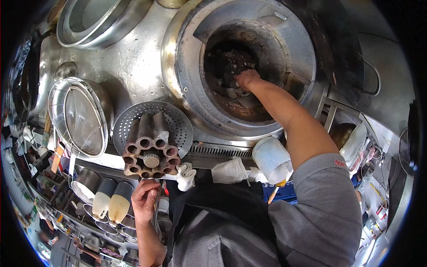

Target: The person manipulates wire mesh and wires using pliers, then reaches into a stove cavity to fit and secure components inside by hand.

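Note:
My right hand (247, 80) reaches deep into a round wok burner (178, 58). Its fingers are closed near a dark chunk at the bottom, and what they hold, if anything, is hidden. Loose pale bits and dark debris lie around them. My left hand (144, 198) is wrapped around the metal handle of a perforated skimmer (182, 122) at the front edge of the stove. On the skimmer rests a rusty burner head (151, 161) with a ring of round tubes and a central cap.
To the left are a wire strainer (82, 120) on a bowl and large metal basins (95, 22). A white jug (271, 158) and folded cloths (229, 170) sit along the front edge. Squeeze bottles (120, 202) stand below left. A dark wok (333, 49) leans at the right.

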The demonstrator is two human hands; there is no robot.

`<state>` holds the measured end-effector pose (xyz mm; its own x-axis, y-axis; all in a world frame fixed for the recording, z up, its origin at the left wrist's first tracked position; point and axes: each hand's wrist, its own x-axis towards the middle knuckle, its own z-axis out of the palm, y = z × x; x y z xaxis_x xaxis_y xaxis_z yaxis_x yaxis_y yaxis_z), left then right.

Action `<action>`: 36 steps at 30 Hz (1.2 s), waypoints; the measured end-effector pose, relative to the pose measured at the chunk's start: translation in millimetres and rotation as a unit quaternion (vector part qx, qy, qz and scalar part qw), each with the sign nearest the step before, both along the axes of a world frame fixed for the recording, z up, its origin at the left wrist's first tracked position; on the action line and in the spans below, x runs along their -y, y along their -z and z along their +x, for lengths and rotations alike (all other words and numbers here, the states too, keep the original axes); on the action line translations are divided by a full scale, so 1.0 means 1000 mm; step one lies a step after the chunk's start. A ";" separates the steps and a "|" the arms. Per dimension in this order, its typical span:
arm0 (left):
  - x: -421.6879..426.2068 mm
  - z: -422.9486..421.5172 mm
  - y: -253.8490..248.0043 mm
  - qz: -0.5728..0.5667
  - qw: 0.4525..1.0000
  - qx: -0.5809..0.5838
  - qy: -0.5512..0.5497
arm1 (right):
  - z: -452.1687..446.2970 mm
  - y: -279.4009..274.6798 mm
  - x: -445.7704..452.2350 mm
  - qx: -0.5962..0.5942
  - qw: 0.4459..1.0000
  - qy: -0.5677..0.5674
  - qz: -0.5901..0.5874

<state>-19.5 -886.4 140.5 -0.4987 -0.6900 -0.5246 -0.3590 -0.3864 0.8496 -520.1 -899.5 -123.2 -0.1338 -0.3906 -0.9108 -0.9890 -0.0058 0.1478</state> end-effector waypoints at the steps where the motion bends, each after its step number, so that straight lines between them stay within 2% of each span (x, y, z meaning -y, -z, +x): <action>1: 0.000 0.001 0.000 -0.010 1.000 0.002 0.005 | -0.002 0.004 -0.002 0.000 1.000 -0.001 -0.002; 3: 0.000 0.003 0.001 -0.019 1.000 0.004 0.008 | -0.001 -0.002 -0.001 0.008 0.999 0.005 -0.037; 10: -0.003 0.007 0.004 0.009 1.000 0.016 0.008 | 0.001 -0.014 0.003 0.025 0.998 0.040 -0.041; 20: -0.004 0.002 0.006 -0.026 0.999 0.014 0.012 | 0.000 -0.011 0.002 0.036 0.997 0.066 -0.016; 27: -0.004 0.002 0.005 -0.009 1.000 0.006 0.002 | 0.003 -0.021 0.004 0.030 0.996 0.086 0.011; 30: -0.004 0.004 0.006 -0.014 1.000 0.016 0.012 | 0.002 -0.010 -0.003 0.017 0.998 0.059 -0.022; 36: -0.004 0.004 0.007 -0.003 1.000 0.014 0.008 | -0.002 -0.002 -0.010 0.028 0.996 0.076 -0.034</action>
